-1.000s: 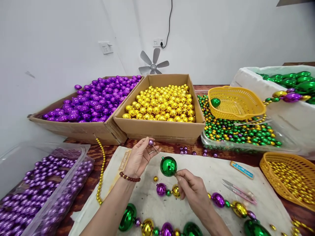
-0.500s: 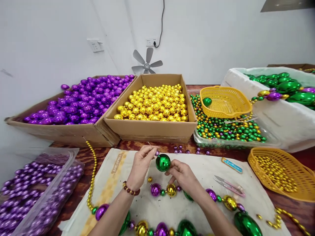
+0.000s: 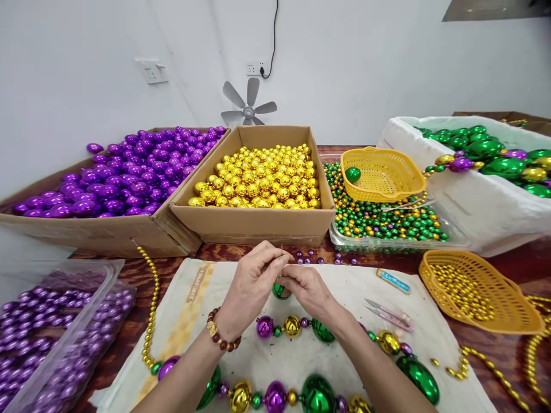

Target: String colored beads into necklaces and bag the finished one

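Observation:
My left hand (image 3: pixel 253 287) and my right hand (image 3: pixel 307 285) meet fingertip to fingertip above the cloth. A thin needle (image 3: pixel 282 249) pokes up from the pinched fingers of my left hand. Closed too, my right hand's fingers hide whatever they grip. Beneath them hangs a shiny green ball (image 3: pixel 281 291), partly covered. Below the hands lies a short row of beads with a purple ball (image 3: pixel 264 327), a gold ball (image 3: pixel 292 326) and a green ball (image 3: pixel 322 331). Nearer me runs a strand of larger beads, including a big green ball (image 3: pixel 318 394), partly behind my forearms.
Cardboard boxes hold purple beads (image 3: pixel 129 166) and gold balls (image 3: pixel 262 178). A yellow basket (image 3: pixel 383 192) sits on a tray of small mixed beads (image 3: pixel 387 226). Another basket (image 3: pixel 512 321) holds gold beads. Pink-handled snips (image 3: pixel 390 315) and a blue-labelled box (image 3: pixel 394 281) lie on the cloth (image 3: pixel 181 321).
My hands have come together, and my right hand has moved up to my left fingertips. The green ball is now mostly covered. The whole view has shifted slightly.

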Demonstrator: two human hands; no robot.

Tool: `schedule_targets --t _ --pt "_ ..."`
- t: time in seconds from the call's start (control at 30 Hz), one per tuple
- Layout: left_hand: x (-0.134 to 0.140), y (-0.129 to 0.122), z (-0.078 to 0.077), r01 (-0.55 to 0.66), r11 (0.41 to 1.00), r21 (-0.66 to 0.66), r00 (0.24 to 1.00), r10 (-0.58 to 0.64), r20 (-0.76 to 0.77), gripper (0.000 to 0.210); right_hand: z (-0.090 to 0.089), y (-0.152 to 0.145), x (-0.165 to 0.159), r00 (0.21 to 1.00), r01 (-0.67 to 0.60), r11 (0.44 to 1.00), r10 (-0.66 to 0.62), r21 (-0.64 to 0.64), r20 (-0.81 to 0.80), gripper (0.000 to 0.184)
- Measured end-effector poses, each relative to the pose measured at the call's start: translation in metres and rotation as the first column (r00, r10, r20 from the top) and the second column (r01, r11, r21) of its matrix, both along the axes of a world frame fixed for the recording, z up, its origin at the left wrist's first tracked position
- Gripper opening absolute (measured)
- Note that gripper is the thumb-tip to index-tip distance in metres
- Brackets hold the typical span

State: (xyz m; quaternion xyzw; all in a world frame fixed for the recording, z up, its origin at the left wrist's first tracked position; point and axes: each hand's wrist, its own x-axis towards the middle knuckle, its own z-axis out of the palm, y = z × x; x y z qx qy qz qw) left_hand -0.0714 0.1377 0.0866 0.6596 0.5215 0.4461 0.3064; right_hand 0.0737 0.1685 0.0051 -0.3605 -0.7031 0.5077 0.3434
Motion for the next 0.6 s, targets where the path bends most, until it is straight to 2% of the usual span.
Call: schedule_targets --t 0.07,0.17,0.27,0.4,0.5,0.6 --pt "-0.001 0.001 0.003 0.03 0.999 -0.013 0.999 -0.03 0.02 0.021 -0.004 -0.001 0.001 0.999 0.007 1.0 -0.007 -0.005 -0.045 0.018" --pt "-0.007 0.004 -0.002 0.025 0.997 -0.073 0.99 -0.014 0.142 0.025 -0.004 -0.004 0.007 0.986 0.048 0.998 -0.056 -0.051 -0.154 0.021" --pt "-0.013 0.008 -0.015 0.028 0.987 -0.157 0.966 0.013 0.257 0.029 0.004 -0.006 0.013 0.947 0.12 0.985 -0.152 -0.127 -0.283 0.023" --pt "-0.017 0.013 -0.034 0.012 0.97 -0.242 0.962 0.055 0.268 0.028 0.021 -0.006 0.018 0.891 0.127 0.971 -0.201 -0.202 -0.408 0.022" --pt "-0.019 0.016 -0.037 -0.057 0.977 -0.204 0.961 0.109 0.253 0.028 0.027 -0.005 0.02 0.86 0.082 0.966 -0.193 -0.245 -0.472 0.021" --pt "-0.024 0.023 -0.024 -0.179 0.983 -0.037 0.966 0.183 0.182 0.026 0.026 -0.006 0.019 0.843 0.053 0.96 -0.191 -0.276 -0.503 0.021"
